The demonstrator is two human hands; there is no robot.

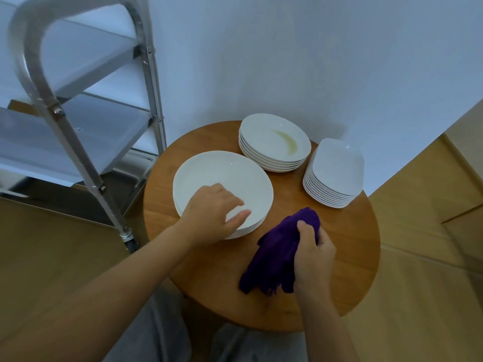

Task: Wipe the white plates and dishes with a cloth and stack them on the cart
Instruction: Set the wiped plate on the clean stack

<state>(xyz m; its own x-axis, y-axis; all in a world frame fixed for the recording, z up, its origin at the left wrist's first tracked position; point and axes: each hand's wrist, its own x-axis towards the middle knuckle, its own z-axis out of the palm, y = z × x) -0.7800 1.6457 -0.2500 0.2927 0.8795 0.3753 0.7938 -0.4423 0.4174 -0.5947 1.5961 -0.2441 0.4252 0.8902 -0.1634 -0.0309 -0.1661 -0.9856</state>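
Purple cloth (281, 250), gripped by right hand (312, 253), trails toward the person.

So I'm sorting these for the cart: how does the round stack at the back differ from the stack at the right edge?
The back round stack holds round plates; the right stack holds squarish dishes with rounded corners. The back round stack's top plate shows a yellowish smear; the right stack's top looks clean. The right stack has more pieces. Both are white, untouched, on the wooden table.
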